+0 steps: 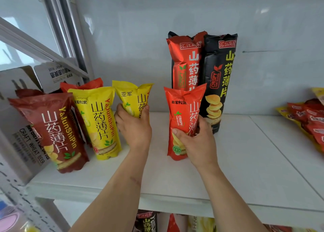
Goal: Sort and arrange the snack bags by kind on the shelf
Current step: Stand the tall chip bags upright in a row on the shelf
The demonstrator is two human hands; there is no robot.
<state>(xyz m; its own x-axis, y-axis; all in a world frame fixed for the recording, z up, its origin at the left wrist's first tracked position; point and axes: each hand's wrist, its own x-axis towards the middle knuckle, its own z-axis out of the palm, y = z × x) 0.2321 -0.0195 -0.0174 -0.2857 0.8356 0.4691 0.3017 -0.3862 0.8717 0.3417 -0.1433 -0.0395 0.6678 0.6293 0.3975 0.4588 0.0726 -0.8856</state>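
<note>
On the white shelf (245,161) my left hand (135,128) grips a yellow yam-chip bag (133,98), held upright near the middle. My right hand (194,140) grips an orange-red yam-chip bag (182,119) that stands on the shelf. Behind it a tall red bag (185,61) and a tall black bag (219,77) stand against the wall. To the left stand another yellow bag (100,123) and a dark red bag (54,132), with one more red bag (84,85) partly hidden behind them.
A grey craft-beer carton (19,132) stands at the shelf's left end, beside a window frame (70,30). A heap of small red and yellow packets (308,123) lies at the far right. More snack bags (149,223) show on the shelf below.
</note>
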